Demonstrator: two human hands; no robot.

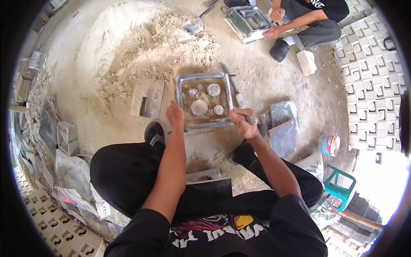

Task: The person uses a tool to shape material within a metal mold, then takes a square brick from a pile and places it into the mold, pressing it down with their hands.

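A rectangular casting frame [227, 92] lies on the ground before me, filled with packed sand [205, 99]. Several round grey discs of different sizes, among them a large disc [199, 108] and a smaller one [213, 89], are set in the sand. My right hand [245, 122] is wrapped round the handle of a thin-bladed tool [223, 120] at the frame's near right corner; its blade points left over the near edge. Beside the frame's left edge is my left hand [174, 114], fingers stretched out, apparently holding nothing.
A board with a handle [148, 97] lies left of the frame. Behind spreads a sand heap [145, 51] with a trowel [192, 27]. A co-worker's hands touch another frame [248, 25]. Right are dark panels [283, 139], a bucket [329, 145], a green stool [340, 188] and stacked blocks [370, 85].
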